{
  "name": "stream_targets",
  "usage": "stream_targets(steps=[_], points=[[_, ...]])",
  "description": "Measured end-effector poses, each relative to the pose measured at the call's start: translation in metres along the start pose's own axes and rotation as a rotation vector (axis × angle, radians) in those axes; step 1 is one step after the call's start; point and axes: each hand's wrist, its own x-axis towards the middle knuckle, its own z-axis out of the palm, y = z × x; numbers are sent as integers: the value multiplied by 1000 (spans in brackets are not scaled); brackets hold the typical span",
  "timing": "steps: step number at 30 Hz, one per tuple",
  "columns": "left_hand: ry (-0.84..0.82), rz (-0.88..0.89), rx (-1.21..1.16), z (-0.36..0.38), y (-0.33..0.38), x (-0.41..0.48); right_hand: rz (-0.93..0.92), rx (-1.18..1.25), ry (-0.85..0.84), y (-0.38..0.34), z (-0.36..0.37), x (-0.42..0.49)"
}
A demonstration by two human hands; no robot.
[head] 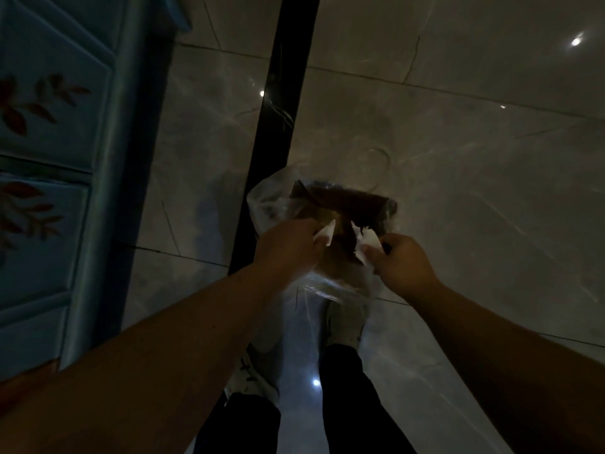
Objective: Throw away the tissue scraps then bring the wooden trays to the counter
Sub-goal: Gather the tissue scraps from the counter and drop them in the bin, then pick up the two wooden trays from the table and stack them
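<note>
Two hands are pinching two white tissue scraps above a clear plastic bag: left hand gripping one scrap pointing up-right, right hand gripping the other.

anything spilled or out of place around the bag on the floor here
Nothing looks spilled. The clear plastic bag sits open on the tiled floor with brown waste inside. Both the left hand and right hand hold white tissue scraps over its mouth; no scraps show on the floor, though the light is dim.
</note>
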Motion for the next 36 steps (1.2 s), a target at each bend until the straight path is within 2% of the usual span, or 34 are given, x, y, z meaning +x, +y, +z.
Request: stream_targets(steps=[7,14,18,27,30,36], points=[[-19,-27,-79,21,-1,15,5,60,-1,-4,1,10],[4,77,18,-25,18,-13,-188,-130,-15,-36,-33,-20],[44,219,125,-80,41,-46,-274,-313,-16,-69,-60,-48],[300,531,472,-229,115,-159,-425,-589,153,-187,-146,-181],[340,583,519,-275,152,-224,-465,-627,254,-220,-178,-253],[409,843,660,-327,216,-325,-470,-775,479,-250,-234,-390]])
